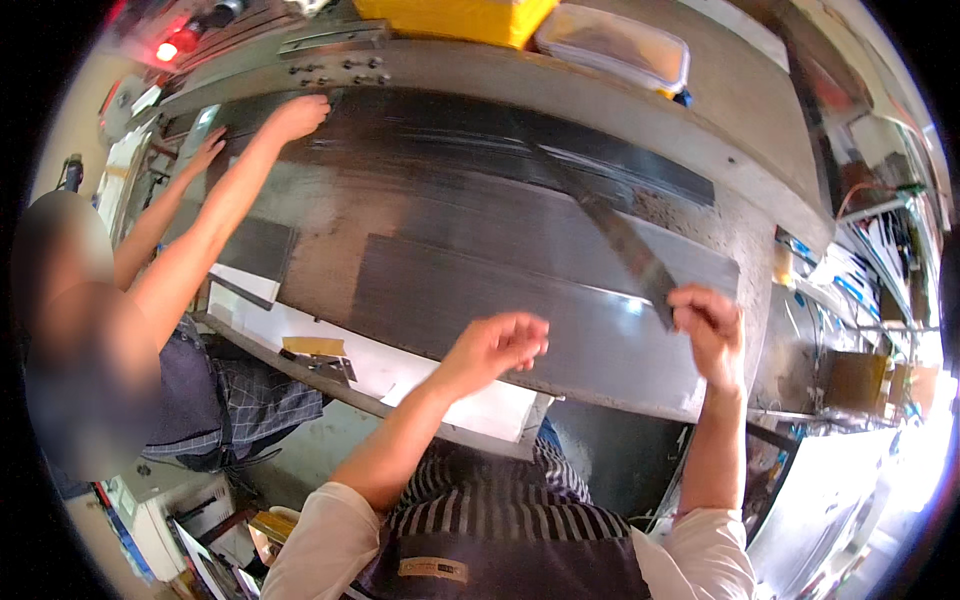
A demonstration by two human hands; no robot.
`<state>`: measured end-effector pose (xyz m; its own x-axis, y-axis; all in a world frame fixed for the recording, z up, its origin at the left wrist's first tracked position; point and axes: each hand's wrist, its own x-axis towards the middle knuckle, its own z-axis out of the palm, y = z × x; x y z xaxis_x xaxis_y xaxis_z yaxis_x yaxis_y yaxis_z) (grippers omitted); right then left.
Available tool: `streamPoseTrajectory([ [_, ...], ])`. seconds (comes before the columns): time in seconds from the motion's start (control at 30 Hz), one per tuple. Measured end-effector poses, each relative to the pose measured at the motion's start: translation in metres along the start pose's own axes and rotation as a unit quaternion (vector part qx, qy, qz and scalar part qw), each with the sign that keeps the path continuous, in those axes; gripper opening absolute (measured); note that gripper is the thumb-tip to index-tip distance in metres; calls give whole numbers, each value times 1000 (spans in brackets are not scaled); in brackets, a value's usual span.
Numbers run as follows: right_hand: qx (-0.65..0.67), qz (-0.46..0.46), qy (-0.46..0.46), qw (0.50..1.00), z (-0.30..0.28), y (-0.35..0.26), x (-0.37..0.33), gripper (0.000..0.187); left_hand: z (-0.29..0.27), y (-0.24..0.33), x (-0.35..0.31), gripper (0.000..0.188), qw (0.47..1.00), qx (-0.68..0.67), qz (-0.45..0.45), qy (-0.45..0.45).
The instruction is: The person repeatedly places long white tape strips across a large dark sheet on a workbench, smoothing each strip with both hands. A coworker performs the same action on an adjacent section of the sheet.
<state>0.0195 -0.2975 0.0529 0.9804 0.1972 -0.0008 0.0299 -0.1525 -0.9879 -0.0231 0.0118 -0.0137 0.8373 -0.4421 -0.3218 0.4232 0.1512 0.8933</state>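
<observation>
At the far left, a co-worker is leaning in and pressing both hands (pixel 296 115) flat on the far end of the long dark sheet (pixel 480 150) that is lying across the grey worktable (pixel 620 90). Nearer you, a small cutter tool (pixel 325 365) is lying on the white board (pixel 400 375) along the table's near edge. Your left hand (pixel 497 345) is hovering just above the nearer dark sheet (pixel 500 300), fingers loosely curled and half open, holding nothing. Further right, your right hand (pixel 708 330) is closing around the near end of a long dark strip (pixel 620 240), pinching it between thumb and fingers; the strip is running diagonally away from you over the sheets. Beyond it, a yellow bin (pixel 460 18) and a clear lidded box (pixel 615 45) are sitting at the table's far side.
</observation>
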Motion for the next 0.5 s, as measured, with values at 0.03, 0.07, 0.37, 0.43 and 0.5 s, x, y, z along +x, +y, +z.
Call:
streamPoseTrajectory([
  [0.03,42,-7,-9,999,-3,1,-24,29,1,5,14,41,998,-49,13,-31],
  [0.07,177,0,-55,983,-2,-4,-41,34,5,15,24,49,995,-91,6,-35],
  [0.37,404,45,253,878,-46,44,-149,10,-6,-2,29,27,911,-389,123,-57],
  [0.43,294,124,329,889,-56,65,-163,6,-12,0,6,23,953,-279,114,38],
  [0.5,202,195,366,887,-50,75,-167,8,-18,-7,-16,22,964,-211,107,125],
])
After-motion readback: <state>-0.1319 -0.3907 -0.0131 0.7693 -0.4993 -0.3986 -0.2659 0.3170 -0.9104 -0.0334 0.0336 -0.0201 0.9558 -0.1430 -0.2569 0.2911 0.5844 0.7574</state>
